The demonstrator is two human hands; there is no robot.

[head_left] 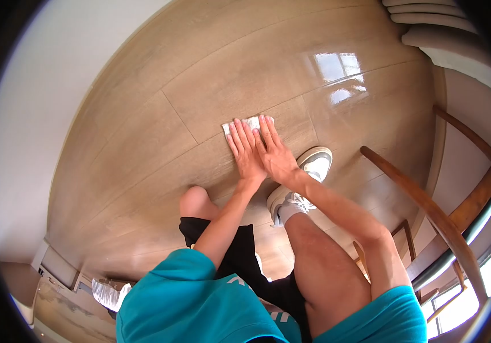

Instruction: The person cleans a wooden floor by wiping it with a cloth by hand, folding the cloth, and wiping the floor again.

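White cloth (253,122): pressed to floor (228,68) under flat, unclenched left hand (249,159) and right hand (278,159), presumably spreading pressure; extent unclear.

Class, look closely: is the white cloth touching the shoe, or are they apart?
Apart. The head view shows the white cloth under the fingertips, with bare floor between it and the shoe.
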